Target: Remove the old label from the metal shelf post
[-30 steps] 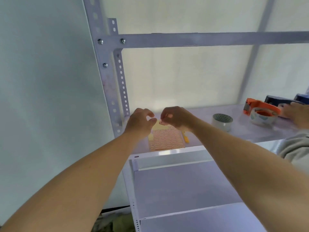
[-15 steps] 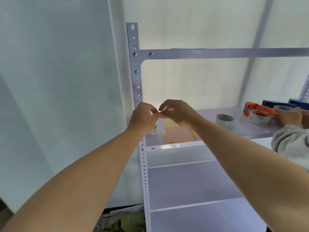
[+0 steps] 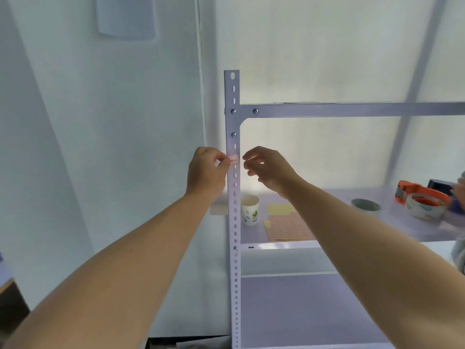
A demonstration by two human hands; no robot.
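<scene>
A small pink-and-white label [image 3: 234,160] lies against the front of the perforated white metal shelf post [image 3: 234,222], a little below the upper crossbar. My left hand [image 3: 206,170] pinches the label's left end between thumb and fingers. My right hand [image 3: 268,167] hovers just to the right of the post, fingers loosely curled and holding nothing, a small gap from the label.
On the shelf [image 3: 377,238] stand a paper cup [image 3: 249,210], a pink label sheet [image 3: 286,226] on yellow backing, a tape roll [image 3: 365,206] and an orange tape dispenser [image 3: 420,201]. Another person's hand [image 3: 459,190] and sleeve show at the right edge. A wall stands left.
Both hands rose from the label sheet on the shelf to the post. The right hand let go of the small label, and the left hand now holds it against the post.
</scene>
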